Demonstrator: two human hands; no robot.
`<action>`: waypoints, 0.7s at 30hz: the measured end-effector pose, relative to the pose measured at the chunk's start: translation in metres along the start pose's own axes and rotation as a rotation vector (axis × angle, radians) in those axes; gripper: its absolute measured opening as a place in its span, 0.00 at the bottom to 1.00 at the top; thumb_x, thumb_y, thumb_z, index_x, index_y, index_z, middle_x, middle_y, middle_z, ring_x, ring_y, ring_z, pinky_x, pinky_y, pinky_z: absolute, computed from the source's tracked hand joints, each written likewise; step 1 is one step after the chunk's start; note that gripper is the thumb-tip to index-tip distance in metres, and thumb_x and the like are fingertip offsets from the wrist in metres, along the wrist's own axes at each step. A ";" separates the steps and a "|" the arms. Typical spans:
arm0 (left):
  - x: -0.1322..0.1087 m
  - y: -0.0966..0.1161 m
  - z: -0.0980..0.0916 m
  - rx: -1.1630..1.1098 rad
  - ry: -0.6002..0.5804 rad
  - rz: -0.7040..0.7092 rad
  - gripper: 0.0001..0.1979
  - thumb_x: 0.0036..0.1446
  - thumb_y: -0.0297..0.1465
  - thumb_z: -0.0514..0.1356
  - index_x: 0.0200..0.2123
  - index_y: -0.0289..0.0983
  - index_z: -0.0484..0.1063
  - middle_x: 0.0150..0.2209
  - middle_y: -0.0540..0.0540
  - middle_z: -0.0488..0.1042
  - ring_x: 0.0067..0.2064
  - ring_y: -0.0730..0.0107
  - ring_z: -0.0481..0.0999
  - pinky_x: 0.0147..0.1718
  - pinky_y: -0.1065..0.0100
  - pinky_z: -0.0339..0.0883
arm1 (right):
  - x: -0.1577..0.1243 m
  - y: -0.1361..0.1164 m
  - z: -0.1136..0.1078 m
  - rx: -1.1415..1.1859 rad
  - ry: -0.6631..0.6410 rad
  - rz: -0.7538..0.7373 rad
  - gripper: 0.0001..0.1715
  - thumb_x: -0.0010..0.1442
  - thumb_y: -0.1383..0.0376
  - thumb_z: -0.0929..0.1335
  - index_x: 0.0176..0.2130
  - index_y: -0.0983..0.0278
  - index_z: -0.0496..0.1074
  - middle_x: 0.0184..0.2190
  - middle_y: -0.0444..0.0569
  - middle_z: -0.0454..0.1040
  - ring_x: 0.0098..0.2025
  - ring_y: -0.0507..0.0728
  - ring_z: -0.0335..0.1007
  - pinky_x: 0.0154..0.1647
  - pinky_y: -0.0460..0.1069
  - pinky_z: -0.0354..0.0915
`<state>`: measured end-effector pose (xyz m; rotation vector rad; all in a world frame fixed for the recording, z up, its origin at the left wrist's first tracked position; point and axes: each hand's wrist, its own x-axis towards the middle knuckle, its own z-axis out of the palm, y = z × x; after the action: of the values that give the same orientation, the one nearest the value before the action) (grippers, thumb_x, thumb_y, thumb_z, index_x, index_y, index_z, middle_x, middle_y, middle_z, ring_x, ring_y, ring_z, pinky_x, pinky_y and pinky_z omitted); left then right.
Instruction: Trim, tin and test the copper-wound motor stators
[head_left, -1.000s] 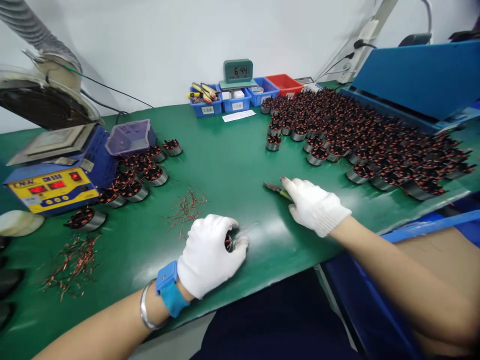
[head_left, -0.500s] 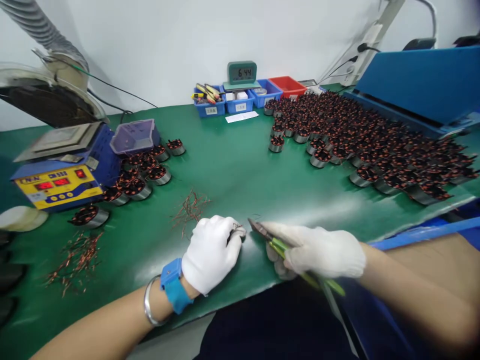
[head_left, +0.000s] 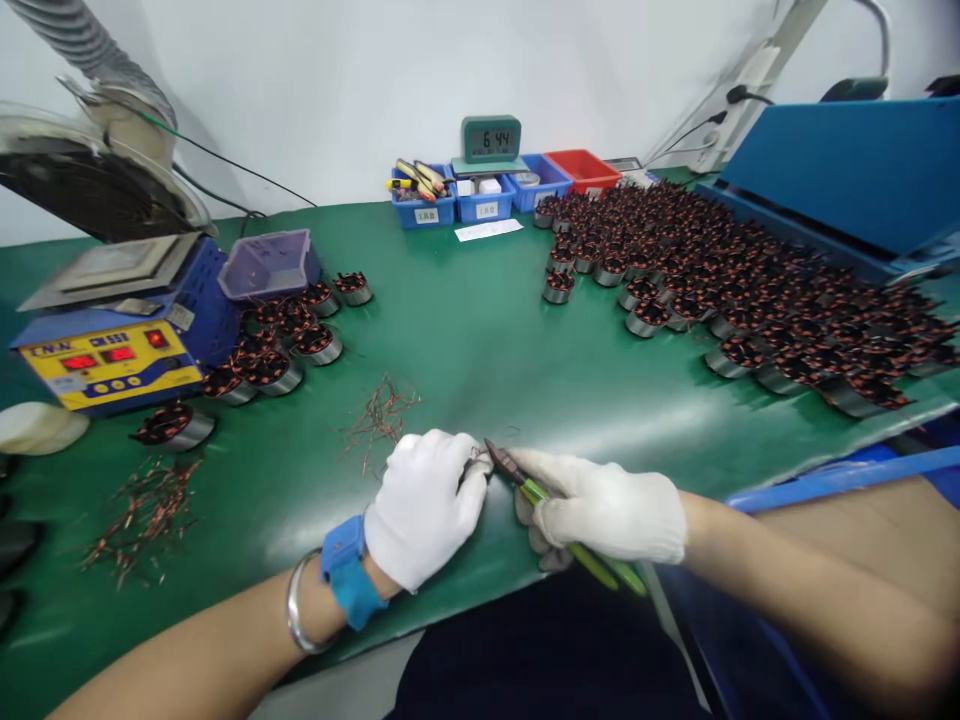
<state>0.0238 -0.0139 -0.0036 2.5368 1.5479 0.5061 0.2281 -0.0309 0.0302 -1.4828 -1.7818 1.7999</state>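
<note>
Head view: the white-gloved left hand [head_left: 424, 512] closes around a small, mostly hidden dark part [head_left: 466, 470] on the smooth green surface [head_left: 450, 345]; the white-gloved right hand [head_left: 604, 508] grips green-handled metal pliers [head_left: 535, 491] beside it. This part appears unfinished. Loose copper clippings [head_left: 154, 508] indicate cutting; which silver-rimmed, copper-wound rings [head_left: 735, 270] are complete cannot be told.

Single head-worn view, facing forward and down over the green bench [head_left: 450, 330].
I receive one feed, taken from above the wearer's lap [head_left: 540, 650], which fills the bottom centre; it faces across the bench to the white wall [head_left: 337, 80]. I note the left hand [head_left: 425, 510] and right hand [head_left: 607, 505] near the lens, below mid-frame, with the forearms [head_left: 217, 635] entering from lower left and lower right. The clock [head_left: 491, 139] sits farther off, upper centre. Coverage spans from the yellow-fronted unit [head_left: 112, 365] at left to the blue panel [head_left: 847, 170] at right.
</note>
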 end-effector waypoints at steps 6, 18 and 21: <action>-0.001 0.000 0.000 -0.006 0.007 -0.004 0.11 0.62 0.35 0.50 0.32 0.40 0.69 0.32 0.46 0.72 0.35 0.58 0.69 0.37 0.58 0.60 | 0.001 -0.013 -0.007 -0.209 -0.041 -0.006 0.28 0.56 0.66 0.63 0.56 0.56 0.63 0.32 0.42 0.73 0.27 0.52 0.70 0.30 0.47 0.67; 0.003 -0.028 -0.008 -0.851 0.532 -0.122 0.18 0.64 0.40 0.49 0.53 0.39 0.65 0.54 0.42 0.70 0.47 0.61 0.73 0.48 0.58 0.66 | 0.019 -0.014 0.017 -1.172 0.522 -0.448 0.34 0.52 0.58 0.67 0.56 0.65 0.62 0.46 0.58 0.67 0.46 0.66 0.64 0.44 0.59 0.62; 0.005 -0.032 -0.002 -0.892 0.599 -0.141 0.18 0.64 0.41 0.51 0.51 0.38 0.66 0.53 0.39 0.71 0.47 0.60 0.74 0.48 0.57 0.66 | 0.041 -0.018 0.033 -1.211 0.427 -0.727 0.30 0.53 0.52 0.68 0.52 0.63 0.66 0.52 0.58 0.63 0.48 0.65 0.63 0.45 0.58 0.62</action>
<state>-0.0016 0.0057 -0.0100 1.6403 1.1884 1.6019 0.1761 -0.0172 0.0179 -1.0162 -2.7199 -0.0407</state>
